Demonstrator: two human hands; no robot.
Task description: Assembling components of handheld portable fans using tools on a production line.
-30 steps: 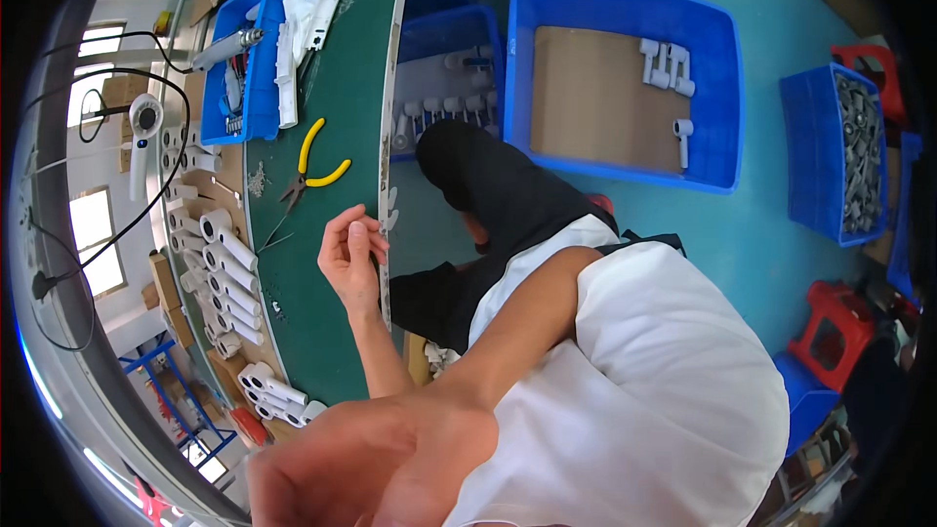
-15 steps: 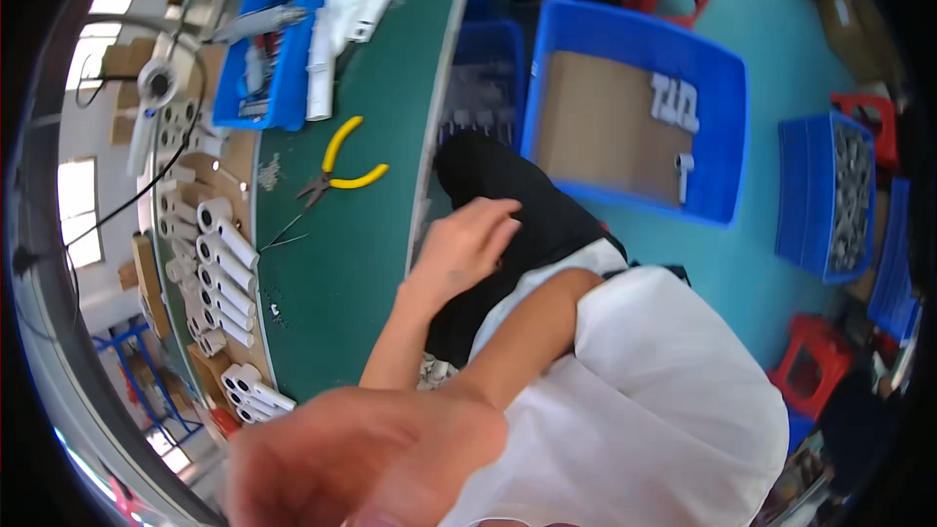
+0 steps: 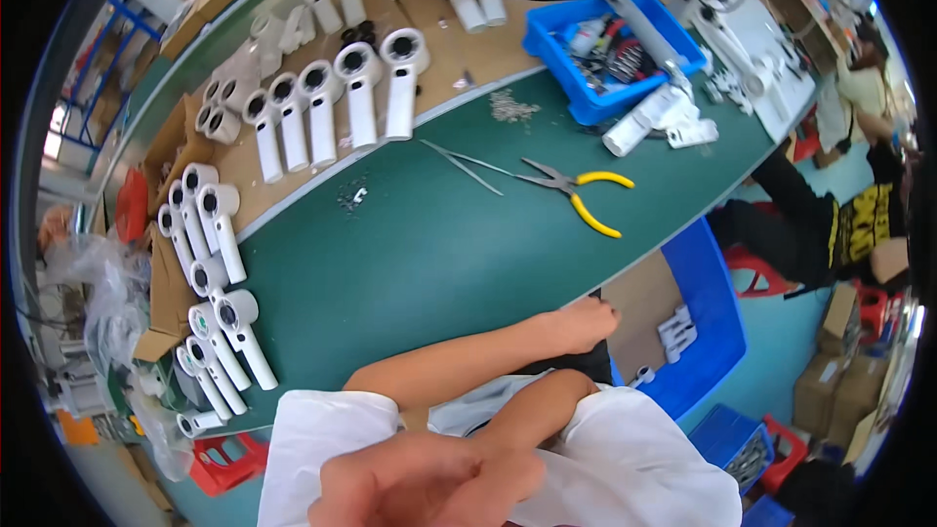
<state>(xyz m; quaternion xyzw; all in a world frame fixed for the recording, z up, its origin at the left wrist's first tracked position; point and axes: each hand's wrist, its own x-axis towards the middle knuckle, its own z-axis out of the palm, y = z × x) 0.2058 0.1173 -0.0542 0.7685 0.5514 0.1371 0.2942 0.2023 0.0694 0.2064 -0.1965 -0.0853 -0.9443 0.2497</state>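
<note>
My left hand [image 3: 584, 324] is at the table's near edge, above my dark-clothed lap, with its fingers curled in and nothing visible in it. My right hand [image 3: 429, 480] is raised close in front of my body at the bottom of the view. Its fingers are bent, but blurred and partly cut off, so I cannot tell whether it holds anything. On the green table [image 3: 410, 254] beyond my left hand lie yellow-handled pliers [image 3: 558, 182], jaws spread, and metal tweezers [image 3: 468, 164]. Neither hand touches these tools.
White ring-headed handles [image 3: 320, 117] line the table's back and left side. A blue tool bin [image 3: 586, 109] stands back right, near small loose parts [image 3: 512, 105]. A large blue crate [image 3: 717, 332] holds white pieces below the table edge. Another person [image 3: 830, 215] sits at right.
The view has swung left, bringing more of the table and handles into sight. My right hand is still raised near my body; my left hand is still near the table edge.
</note>
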